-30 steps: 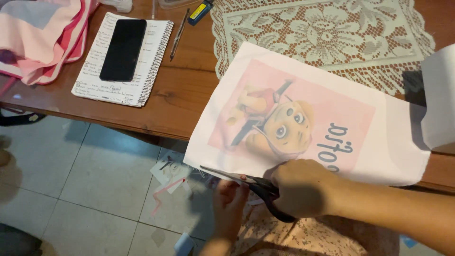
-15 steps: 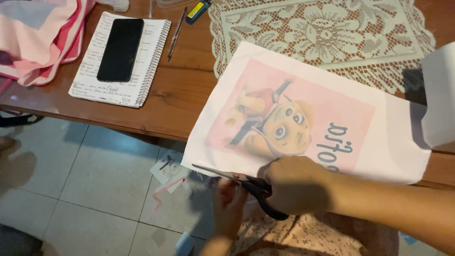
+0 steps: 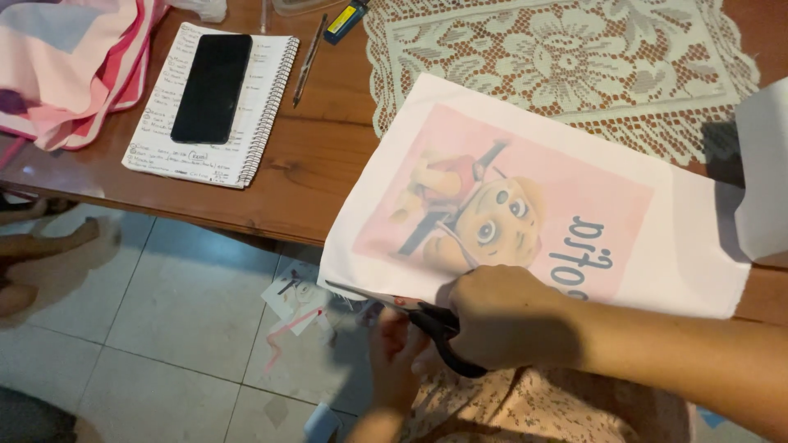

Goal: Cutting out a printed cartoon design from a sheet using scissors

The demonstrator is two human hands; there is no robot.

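Note:
A large white sheet printed with a cartoon puppy on a pink field lies across the front edge of the wooden table, its lower edge hanging past the table. My right hand is closed around black-handled scissors, whose blades run left along the sheet's lower margin. My left hand is below the sheet, under the hanging edge next to the scissors; whether it pinches the paper is hidden.
A spiral notebook with a black phone on it lies at the left, beside a pen. Pink cloth fills the far left. A lace doily is behind the sheet. Paper scraps lie on the tiled floor.
The scissors and my right hand have shifted a little to the left along the sheet's lower edge. The sheet has stayed in place.

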